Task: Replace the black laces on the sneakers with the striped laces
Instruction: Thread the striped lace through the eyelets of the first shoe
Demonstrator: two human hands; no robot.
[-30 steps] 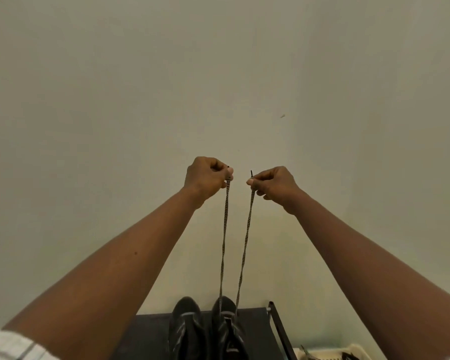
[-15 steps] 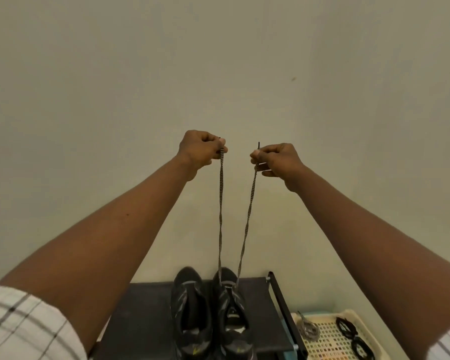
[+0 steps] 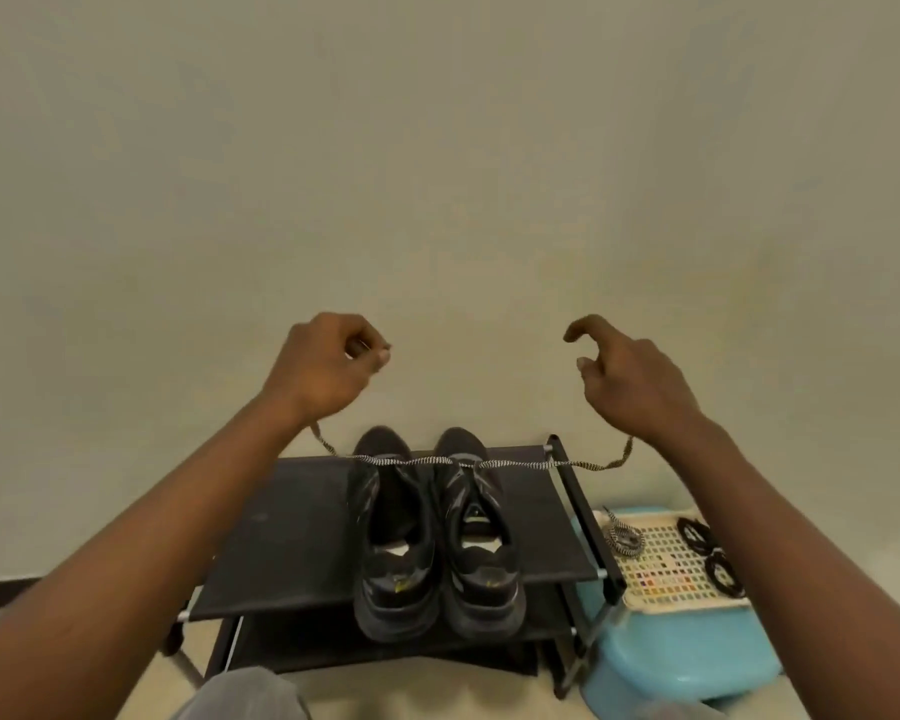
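Striped lace strung sideways over two sneakers on a black shelf rack (image 3: 281,537).

The left hand (image 3: 328,368) has its fingers (image 3: 372,356) curled tight, thumb to forefinger. Whether they pinch anything is hard to tell, as the wrist hides the lace's left end. The striped lace (image 3: 515,464) runs nearly level, left to right, across both sneakers (image 3: 393,537) near their toes. The right hand (image 3: 630,387) is loosely open, forefinger crooked, holding nothing.

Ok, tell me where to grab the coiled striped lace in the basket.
Pinch the tail poking out of the coiled striped lace at its far-left edge, coming straight down from above: the coil lies flat on the lattice basket, and only the tail is free.
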